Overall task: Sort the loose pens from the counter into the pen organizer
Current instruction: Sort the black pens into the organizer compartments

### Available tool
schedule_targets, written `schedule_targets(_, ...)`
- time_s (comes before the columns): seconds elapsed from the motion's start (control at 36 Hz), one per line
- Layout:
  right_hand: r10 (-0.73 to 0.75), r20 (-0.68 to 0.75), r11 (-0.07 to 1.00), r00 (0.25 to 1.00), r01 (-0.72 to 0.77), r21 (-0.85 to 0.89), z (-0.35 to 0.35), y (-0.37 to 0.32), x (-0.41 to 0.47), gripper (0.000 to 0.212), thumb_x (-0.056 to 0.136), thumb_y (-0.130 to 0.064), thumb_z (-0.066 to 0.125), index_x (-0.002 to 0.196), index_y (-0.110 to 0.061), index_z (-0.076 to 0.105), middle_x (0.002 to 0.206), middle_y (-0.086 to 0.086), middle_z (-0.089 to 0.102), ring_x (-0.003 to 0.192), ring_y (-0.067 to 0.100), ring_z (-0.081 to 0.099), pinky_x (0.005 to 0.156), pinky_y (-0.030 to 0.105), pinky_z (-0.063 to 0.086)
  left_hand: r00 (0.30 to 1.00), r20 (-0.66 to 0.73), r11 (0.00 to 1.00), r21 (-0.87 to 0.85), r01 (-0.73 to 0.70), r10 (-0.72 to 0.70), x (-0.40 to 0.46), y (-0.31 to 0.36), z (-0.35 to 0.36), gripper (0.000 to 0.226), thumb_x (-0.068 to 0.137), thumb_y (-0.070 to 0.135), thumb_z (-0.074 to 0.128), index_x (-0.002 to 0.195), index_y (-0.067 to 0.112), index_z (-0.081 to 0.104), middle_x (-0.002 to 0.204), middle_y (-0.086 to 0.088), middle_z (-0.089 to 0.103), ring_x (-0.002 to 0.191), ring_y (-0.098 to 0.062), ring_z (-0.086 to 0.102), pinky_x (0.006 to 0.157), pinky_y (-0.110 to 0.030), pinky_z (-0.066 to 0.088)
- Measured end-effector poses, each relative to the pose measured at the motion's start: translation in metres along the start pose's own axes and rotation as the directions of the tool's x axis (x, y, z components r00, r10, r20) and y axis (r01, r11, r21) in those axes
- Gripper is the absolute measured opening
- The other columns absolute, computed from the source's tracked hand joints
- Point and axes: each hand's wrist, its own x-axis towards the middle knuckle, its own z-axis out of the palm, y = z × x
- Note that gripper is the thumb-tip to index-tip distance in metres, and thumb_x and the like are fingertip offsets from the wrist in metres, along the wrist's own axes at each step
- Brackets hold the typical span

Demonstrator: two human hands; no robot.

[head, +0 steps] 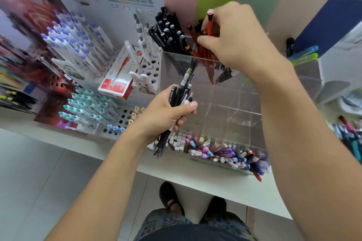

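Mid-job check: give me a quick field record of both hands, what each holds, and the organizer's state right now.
left hand: grips a bundle of black pens, held above the counter
right hand: pinches a red pen, cap end up, over the red pens compartment
clear organizer: back compartments hold black and red pens; middle compartments look empty
front tray: mixed pastel pens

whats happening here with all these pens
A person is sorting pens into a clear organizer. The right hand pinches a red pen, setting it among the other red pens in a back compartment, beside the black pens. The left hand grips a bundle of dark pens, not yet placed.
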Motion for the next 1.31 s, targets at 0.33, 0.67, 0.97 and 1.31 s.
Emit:
schedule_targets(0.33, -0.030, -0.309, 0.998, 0.950, 0.044, 0.038, -0.016, 0.015, -0.052, 0.043, 0.081, -0.036, 0.082, 0.116, -0.017, 0.067, 0.107, -0.002, 0.067, 0.086, 0.016, 0.061, 0.082, 0.032, 0.053, 0.997, 0.071, 0.999, 0.031, 0.036, -0.038, -0.003, -0.010, 0.016, 0.022, 0.097, 0.010, 0.067, 0.118, 0.013, 0.060, 0.075, -0.001, 0.065, 0.052, -0.012, 0.048, 0.046, -0.023, 0.040)
schedule_targets(0.67, 0.293, 0.138, 0.794, 0.946, -0.321, 0.515, 0.073, 0.041, -0.143, 0.010, 0.081, -0.033, 0.083, 0.084, -0.028, 0.076, 0.067, -0.004, 0.068, 0.060, 0.007, 0.061, 0.061, 0.027, 0.052, 0.998, 0.048, 0.921, 0.387, -0.052, 0.036, 0.001, -0.033, 0.062, 0.047, 0.090, 0.007, 0.066, 0.132, 0.020, 0.052, 0.122, 0.005, 0.067, 0.116, -0.007, 0.062, 0.099, -0.039, 0.053)
schedule_targets(0.97, 0.418, 0.181, 0.398, 0.890, -0.359, 0.844, 0.061, 0.066, -0.146, 0.009, 0.086, 0.003, 0.075, 0.081, -0.003, 0.072, 0.067, 0.009, 0.070, 0.057, 0.016, 0.066, 0.056, 0.026, 0.057, 0.986, 0.154, 0.994, 0.103, 0.039, -0.055, 0.004, -0.027, 0.068, 0.021, 0.096, -0.001, 0.061, 0.106, 0.012, 0.048, 0.072, -0.006, 0.053, 0.046, -0.013, 0.049, 0.042, -0.022, 0.041)
schedule_targets(1.31, 0.394, 0.257, 0.316, 0.883, -0.392, 0.864, 0.054, 0.044, -0.127, 0.006, 0.091, -0.003, 0.072, 0.085, -0.004, 0.073, 0.070, 0.007, 0.072, 0.058, 0.012, 0.066, 0.059, 0.023, 0.056, 0.997, 0.045, 0.969, 0.239, -0.066, 0.057, 0.005, -0.013, 0.052, 0.025, 0.090, 0.008, 0.071, 0.101, 0.019, 0.052, 0.073, 0.005, 0.056, 0.059, -0.010, 0.052, 0.057, -0.026, 0.043)
